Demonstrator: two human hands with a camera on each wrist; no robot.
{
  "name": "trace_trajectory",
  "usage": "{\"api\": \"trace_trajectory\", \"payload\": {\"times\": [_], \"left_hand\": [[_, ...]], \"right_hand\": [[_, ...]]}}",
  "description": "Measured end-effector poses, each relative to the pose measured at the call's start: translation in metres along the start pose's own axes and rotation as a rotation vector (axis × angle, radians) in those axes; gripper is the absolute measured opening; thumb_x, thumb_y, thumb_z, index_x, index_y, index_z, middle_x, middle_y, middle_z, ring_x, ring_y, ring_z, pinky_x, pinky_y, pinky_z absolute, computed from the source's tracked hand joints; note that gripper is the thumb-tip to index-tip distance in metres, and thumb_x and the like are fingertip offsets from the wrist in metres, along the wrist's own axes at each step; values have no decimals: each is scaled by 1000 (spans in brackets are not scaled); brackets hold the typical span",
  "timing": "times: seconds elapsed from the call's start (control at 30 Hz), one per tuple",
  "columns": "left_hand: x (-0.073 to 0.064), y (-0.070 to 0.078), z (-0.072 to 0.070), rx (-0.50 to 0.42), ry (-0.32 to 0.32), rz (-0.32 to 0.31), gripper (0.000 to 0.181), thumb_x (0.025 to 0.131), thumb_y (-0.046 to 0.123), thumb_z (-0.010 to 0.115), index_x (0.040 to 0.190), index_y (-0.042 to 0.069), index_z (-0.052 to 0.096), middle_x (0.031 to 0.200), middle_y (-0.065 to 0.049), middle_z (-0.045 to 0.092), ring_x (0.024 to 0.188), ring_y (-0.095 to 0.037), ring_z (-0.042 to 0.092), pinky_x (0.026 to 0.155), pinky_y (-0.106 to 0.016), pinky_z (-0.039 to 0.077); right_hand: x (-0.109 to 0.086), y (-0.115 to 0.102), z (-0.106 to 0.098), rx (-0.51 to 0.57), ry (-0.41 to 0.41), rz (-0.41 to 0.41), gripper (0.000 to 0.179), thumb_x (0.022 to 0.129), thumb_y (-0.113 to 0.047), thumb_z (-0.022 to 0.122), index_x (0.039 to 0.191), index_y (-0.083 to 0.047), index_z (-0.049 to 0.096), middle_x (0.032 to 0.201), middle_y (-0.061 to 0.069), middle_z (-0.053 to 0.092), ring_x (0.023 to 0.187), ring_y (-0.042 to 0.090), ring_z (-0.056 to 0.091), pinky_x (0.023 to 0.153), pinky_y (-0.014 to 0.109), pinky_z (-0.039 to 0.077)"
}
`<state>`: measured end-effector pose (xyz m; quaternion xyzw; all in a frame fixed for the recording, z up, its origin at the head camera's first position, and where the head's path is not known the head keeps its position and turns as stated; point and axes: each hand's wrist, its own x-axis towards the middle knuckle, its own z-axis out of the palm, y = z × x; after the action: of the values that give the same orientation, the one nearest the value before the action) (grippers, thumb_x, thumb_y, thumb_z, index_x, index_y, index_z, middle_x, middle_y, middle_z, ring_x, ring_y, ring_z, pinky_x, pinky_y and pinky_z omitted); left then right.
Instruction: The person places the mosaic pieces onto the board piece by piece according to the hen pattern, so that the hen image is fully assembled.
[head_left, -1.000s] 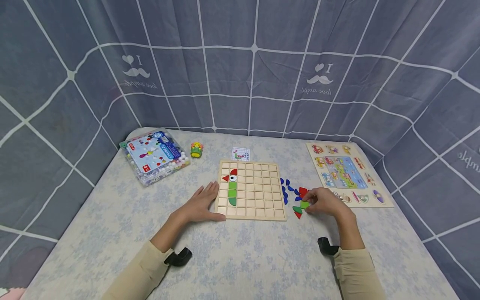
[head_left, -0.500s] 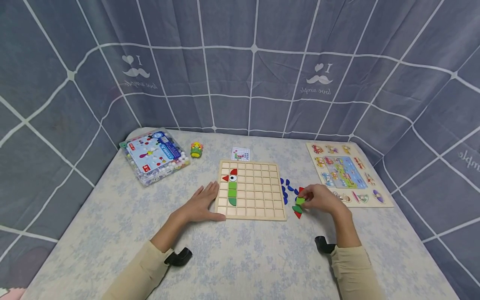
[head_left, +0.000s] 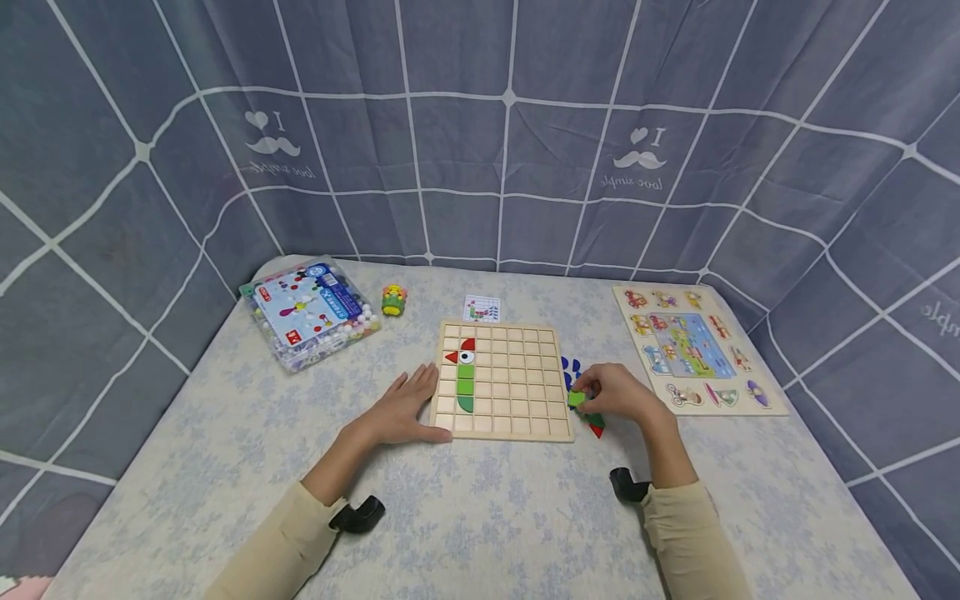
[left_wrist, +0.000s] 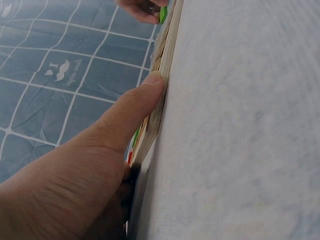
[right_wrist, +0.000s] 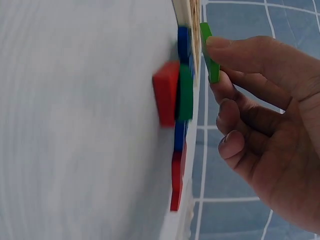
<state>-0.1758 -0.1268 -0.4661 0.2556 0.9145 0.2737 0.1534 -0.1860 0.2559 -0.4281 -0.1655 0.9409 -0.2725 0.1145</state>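
Observation:
My right hand [head_left: 618, 392] pinches a light green square tile [right_wrist: 210, 55] between thumb and fingers, raised above the table near the board's right edge. My left hand [head_left: 401, 408] rests along the left side of the wooden grid board [head_left: 517, 375], fingers extended, thumb at its front left corner. On the board's left part, a column holds a red quarter-round [head_left: 468, 344], an eye tile [head_left: 466, 357], green squares [head_left: 465, 387] and a dark green quarter-round [head_left: 466, 404]; a red triangle [head_left: 452, 357] sits beside the eye.
Loose blue pieces [head_left: 576, 365], a dark green piece [right_wrist: 185, 95] and red pieces [right_wrist: 167, 92] lie right of the board. Behind it is a pattern card [head_left: 482, 308]. A bead box [head_left: 311, 308] and small toy figure [head_left: 393, 300] stand left; a picture puzzle [head_left: 708, 400] lies right.
My right hand has picked the light green square out of the loose pieces and carried it left toward the board. The left hand has stayed in place.

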Motion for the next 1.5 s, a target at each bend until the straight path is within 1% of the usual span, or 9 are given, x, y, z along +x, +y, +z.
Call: {"api": "trace_trajectory", "payload": {"times": [0.17, 0.33, 0.43, 0.57, 0.87, 1.0, 1.23, 1.4, 1.5], "left_hand": [[0, 0, 0, 1, -1, -2, 115, 78, 57, 73, 155, 0, 9, 164, -17, 5, 153, -33, 3, 122, -55, 4], [0, 0, -1, 10, 5, -2, 115, 78, 58, 73, 155, 0, 9, 164, -17, 6, 153, -33, 3, 122, -55, 4], [0, 1, -1, 6, 2, -2, 115, 78, 57, 73, 155, 0, 9, 164, -17, 5, 153, -33, 3, 123, -55, 3], [0, 1, 0, 12, -7, -9, 115, 79, 58, 73, 155, 0, 8, 164, -17, 5, 153, -32, 2, 123, -54, 3], [1, -1, 1, 17, -7, -17, 116, 78, 60, 71, 156, 2, 8, 164, -15, 4, 153, -31, 2, 123, -54, 2], [0, 0, 1, 19, -4, -13, 116, 78, 60, 72, 156, 1, 9, 164, -16, 5, 153, -32, 2, 123, -54, 3], [-1, 0, 1, 11, 0, -4, 115, 79, 58, 73, 155, 0, 9, 164, -17, 6, 153, -33, 3, 123, -55, 4], [0, -1, 1, 21, 0, -12, 115, 79, 59, 72, 156, 1, 9, 164, -16, 6, 153, -32, 3, 123, -54, 4], [1, -1, 1, 24, -4, -17, 115, 79, 60, 72, 156, 1, 9, 164, -16, 5, 153, -32, 3, 123, -54, 4]], "right_hand": [[5, -11, 5, 21, -13, -26, 22, 77, -6, 77, 99, -2, 74, 83, 5, 69, 68, 9, 56, 59, 24, 48], [11, -24, 10, 13, -11, -63, 23, 78, -8, 78, 100, -4, 74, 84, 3, 68, 70, 10, 55, 61, 25, 47], [15, -31, 13, 42, -17, -58, 24, 77, -9, 78, 100, -5, 74, 80, 3, 66, 69, 11, 54, 61, 26, 48], [20, -38, 17, 73, -33, -58, 26, 76, -11, 80, 101, -7, 74, 82, 2, 66, 71, 11, 55, 63, 27, 49], [33, -51, 25, 90, -28, -94, 23, 75, -10, 81, 97, -7, 74, 87, 3, 68, 73, 11, 54, 64, 24, 48], [38, -59, 31, 111, -44, -100, 23, 75, -10, 81, 97, -6, 75, 90, 4, 69, 75, 11, 55, 65, 23, 49], [46, -72, 41, 109, -79, -101, 23, 75, -10, 82, 96, -7, 74, 88, 2, 69, 74, 11, 54, 64, 23, 48], [50, -81, 47, 99, -92, -109, 22, 75, -13, 82, 96, -9, 76, 94, 1, 71, 80, 12, 56, 72, 25, 51], [53, -84, 50, 109, -106, -123, 21, 76, -12, 82, 96, -10, 76, 95, 0, 71, 80, 11, 56, 72, 25, 51]]}}
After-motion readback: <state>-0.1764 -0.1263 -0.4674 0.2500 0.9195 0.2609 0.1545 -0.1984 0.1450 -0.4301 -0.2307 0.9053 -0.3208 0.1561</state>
